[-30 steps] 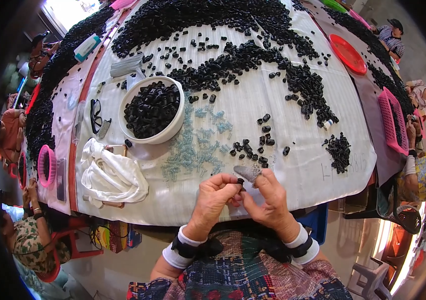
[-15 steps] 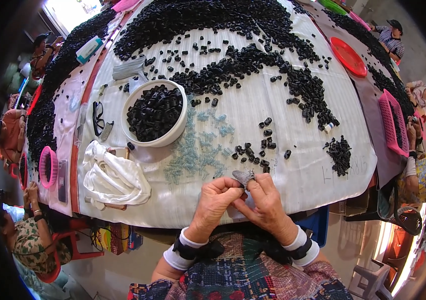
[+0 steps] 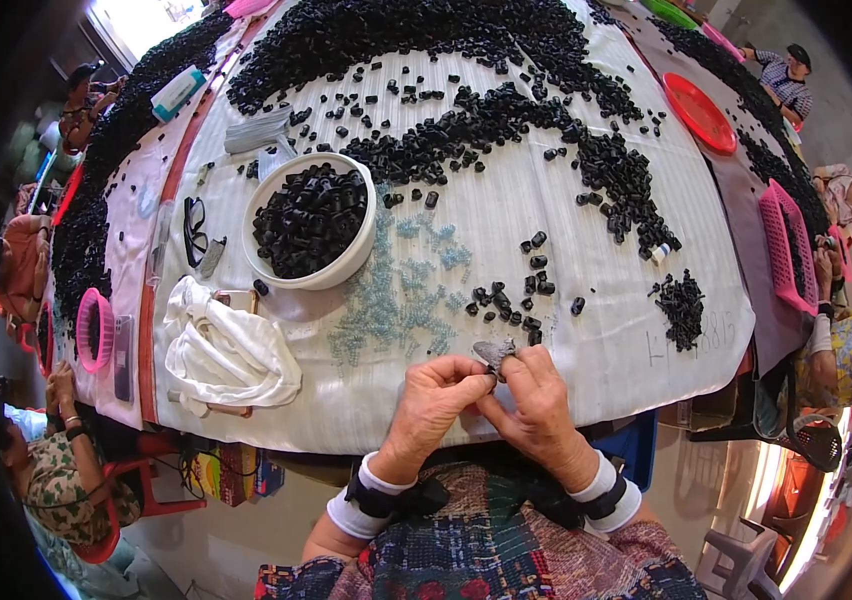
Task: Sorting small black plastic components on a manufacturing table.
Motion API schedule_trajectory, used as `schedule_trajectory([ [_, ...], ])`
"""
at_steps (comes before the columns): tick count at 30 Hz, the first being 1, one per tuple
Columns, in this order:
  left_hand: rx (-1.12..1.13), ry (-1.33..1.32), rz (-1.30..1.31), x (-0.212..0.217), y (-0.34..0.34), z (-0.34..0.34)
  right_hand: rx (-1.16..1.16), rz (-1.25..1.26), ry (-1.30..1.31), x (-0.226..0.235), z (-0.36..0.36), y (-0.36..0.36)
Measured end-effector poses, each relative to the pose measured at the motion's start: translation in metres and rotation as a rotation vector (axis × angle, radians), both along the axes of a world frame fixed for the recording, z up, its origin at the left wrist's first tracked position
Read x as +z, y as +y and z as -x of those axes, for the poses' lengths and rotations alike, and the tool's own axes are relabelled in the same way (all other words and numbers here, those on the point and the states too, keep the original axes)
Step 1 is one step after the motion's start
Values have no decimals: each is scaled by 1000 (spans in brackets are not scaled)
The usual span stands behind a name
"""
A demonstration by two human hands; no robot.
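At the near table edge my left hand [image 3: 432, 405] and my right hand [image 3: 538, 405] meet, fingertips pinched together. A speck of something dark shows between them, but the fingers hide most of it. Over the tip of my right index finger sits a grey cloth-like cover [image 3: 494, 352]. Just beyond my hands lie several loose black plastic parts [image 3: 506, 305]. Small clear bluish springs [image 3: 396, 300] are spread out ahead and to the left. A white tub [image 3: 364, 250] full of black parts [image 3: 311, 222] stands behind those springs.
A white cloth [image 3: 231, 350] and black-framed glasses [image 3: 195, 235] lie left. At right is a pile of small black pieces [image 3: 681, 312]. A large heap of black parts [image 3: 426, 40] covers the far table. A red tray [image 3: 698, 112] and pink basket [image 3: 786, 245] stand right; people sit along both sides.
Both hands stay pinched together at nearly the same spot; the fingers have shifted only slightly. The table things look unchanged.
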State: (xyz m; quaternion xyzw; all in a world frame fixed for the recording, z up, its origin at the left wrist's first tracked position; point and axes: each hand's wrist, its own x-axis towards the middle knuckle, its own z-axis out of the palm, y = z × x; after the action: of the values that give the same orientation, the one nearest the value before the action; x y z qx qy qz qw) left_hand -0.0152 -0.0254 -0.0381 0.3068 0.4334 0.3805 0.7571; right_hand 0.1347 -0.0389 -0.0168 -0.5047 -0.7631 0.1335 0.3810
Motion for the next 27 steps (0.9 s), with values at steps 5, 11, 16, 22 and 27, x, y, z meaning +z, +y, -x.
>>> schedule_trajectory([
  [5,-16,18,1,2,0,1,4,-18,5,-1,0,1],
  [11,7,-30,38,4,2,3,13,-42,9,-2,-5,4],
  [16,26,-61,5,-3,1,6,36,-36,18,-5,-5,4],
  [22,43,-102,23,-5,3,5,17,-88,65,-15,-1,2],
  [27,-33,-92,67,2,6,6,53,-67,61,-17,-4,6],
])
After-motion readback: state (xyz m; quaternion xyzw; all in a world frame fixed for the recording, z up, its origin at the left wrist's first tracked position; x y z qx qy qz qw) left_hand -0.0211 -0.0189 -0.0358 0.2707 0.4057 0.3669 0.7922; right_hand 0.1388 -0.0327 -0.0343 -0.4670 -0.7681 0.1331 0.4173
